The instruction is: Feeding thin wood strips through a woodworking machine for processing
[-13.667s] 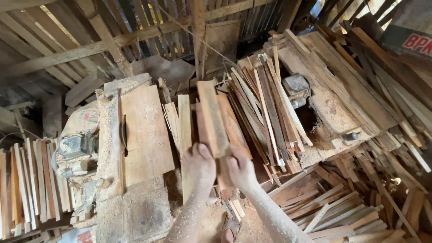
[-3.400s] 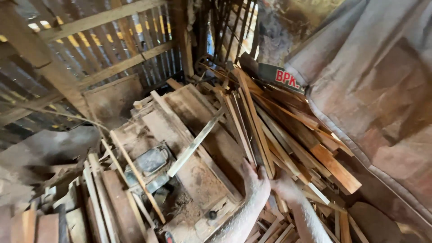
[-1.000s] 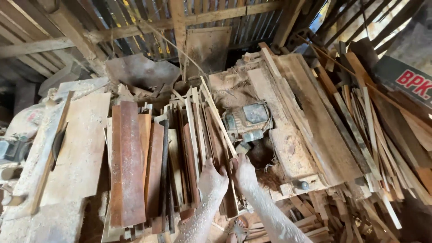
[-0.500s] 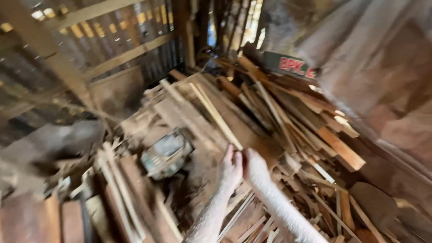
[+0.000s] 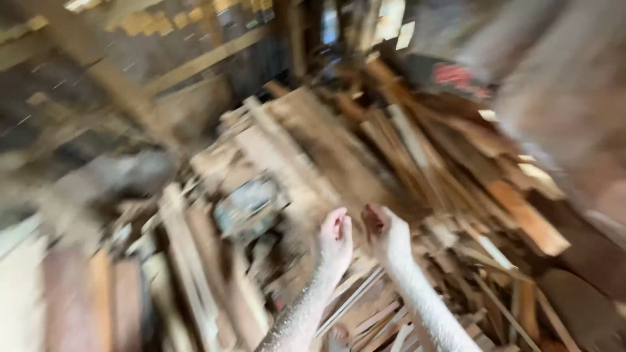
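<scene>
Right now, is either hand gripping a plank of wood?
No: the left hand and right hand are both raised with curled, empty fingers above the blurred pile of wood strips.

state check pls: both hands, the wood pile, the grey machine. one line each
left hand: raised, fingers curled, appears empty
right hand: raised, fingers curled, appears empty
wood pile: loose strips and boards, jumbled, blurred
grey machine: sits among boards, too blurred to tell more

Your forearms, below the left hand [image 5: 336, 238] and right hand [image 5: 388, 233], look dusted with pale, matt sawdust. Around them you have rough, unfinished wooden planks and slats [image 5: 417, 156], dry and dull. The grey machine [image 5: 248, 207] looks like worn metal, though blur hides its finish.
</scene>
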